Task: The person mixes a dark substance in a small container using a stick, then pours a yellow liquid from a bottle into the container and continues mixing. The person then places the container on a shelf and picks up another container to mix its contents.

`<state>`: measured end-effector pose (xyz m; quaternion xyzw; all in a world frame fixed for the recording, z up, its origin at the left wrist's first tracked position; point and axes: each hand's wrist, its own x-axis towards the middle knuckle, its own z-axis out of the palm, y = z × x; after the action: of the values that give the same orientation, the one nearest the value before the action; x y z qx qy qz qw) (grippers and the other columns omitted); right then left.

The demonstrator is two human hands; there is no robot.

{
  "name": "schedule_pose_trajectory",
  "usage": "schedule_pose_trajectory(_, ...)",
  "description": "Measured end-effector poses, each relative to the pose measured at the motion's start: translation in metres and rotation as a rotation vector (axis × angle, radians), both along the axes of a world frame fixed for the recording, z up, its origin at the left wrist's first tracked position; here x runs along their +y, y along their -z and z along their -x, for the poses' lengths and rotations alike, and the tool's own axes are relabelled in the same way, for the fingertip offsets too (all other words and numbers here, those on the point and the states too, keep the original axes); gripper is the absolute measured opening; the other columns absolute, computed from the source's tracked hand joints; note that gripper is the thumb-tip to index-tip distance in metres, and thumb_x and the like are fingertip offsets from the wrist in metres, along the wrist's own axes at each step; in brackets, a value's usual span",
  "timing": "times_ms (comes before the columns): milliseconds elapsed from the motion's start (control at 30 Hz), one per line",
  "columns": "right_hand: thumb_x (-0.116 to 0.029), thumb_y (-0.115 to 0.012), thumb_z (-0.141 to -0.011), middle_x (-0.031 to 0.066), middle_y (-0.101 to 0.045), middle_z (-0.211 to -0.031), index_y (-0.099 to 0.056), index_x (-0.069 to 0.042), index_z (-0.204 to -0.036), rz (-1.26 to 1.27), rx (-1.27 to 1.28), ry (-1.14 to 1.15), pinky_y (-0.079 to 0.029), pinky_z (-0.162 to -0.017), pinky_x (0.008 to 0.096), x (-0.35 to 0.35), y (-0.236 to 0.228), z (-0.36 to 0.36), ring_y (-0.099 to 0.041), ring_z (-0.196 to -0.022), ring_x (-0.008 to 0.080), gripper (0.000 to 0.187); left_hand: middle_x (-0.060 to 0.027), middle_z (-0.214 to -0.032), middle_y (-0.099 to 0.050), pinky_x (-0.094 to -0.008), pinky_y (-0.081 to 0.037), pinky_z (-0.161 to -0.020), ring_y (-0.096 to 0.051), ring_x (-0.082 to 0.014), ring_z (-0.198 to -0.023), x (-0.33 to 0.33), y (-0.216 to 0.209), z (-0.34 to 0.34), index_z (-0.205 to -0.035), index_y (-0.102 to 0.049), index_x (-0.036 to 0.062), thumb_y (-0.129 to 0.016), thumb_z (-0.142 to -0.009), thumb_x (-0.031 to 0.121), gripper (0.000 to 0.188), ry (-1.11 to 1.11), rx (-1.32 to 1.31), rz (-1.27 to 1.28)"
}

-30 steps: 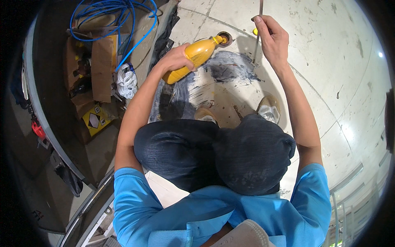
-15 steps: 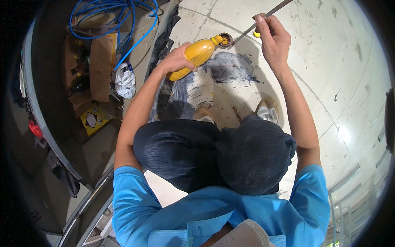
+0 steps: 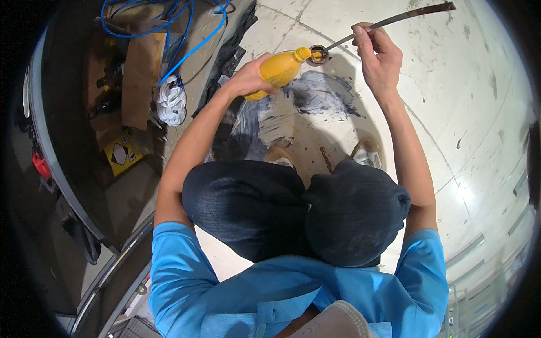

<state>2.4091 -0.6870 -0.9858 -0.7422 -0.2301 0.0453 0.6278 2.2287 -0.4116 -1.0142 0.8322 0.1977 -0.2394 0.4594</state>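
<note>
- I see the left hand (image 3: 252, 78), fingers closed around the tilted yellow bottle (image 3: 280, 69), its mouth beside the small dark cup (image 3: 323, 62).
- This cup, on the floor (image 3: 434, 84), contains yellow substance (image 3: 317, 55).
- The right hand (image 3: 381, 63) pinches a thin strip (image 3: 394, 18).

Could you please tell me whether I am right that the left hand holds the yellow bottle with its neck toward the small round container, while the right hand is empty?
Not quite: the right hand is not empty. The head view shows it holding a long, thin strip. The left hand does hold the yellow bottle, neck toward the small round container.
</note>
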Motion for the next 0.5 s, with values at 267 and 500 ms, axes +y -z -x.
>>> schedule_pose_trajectory(267, -0.018, -0.069, -0.104, 0.0153, -0.076, -0.092, -0.074, -0.004, -0.114, 0.252, -0.151, -0.235, -0.059, -0.075, 0.0400, 0.009, 0.009, 0.004, -0.074, -0.080, 0.0313, 0.017, -0.0107, -0.132, -0.073, -0.0390, -0.051, -0.111, -0.067, -0.0263, -0.125, 0.003, -0.001, 0.005, -0.145, -0.061, 0.0133, -0.097, -0.063, 0.012, 0.089, 0.009, -0.116, 0.068)
schedule_pose_trajectory(500, -0.020, -0.061, -0.107, 0.0185, -0.075, -0.099, -0.068, -0.005, -0.115, 0.393, -0.233, -0.434, -0.058, -0.079, 0.0500, 0.019, 0.012, 0.004, -0.073, -0.089, 0.0413, 0.018, -0.0101, -0.137, -0.070, -0.0389, -0.049, -0.115, -0.064, -0.0261, -0.130, -0.001, -0.002, 0.006, -0.149, -0.059, 0.0134, -0.101, -0.064, 0.017, 0.095, 0.009, -0.269, -0.030)
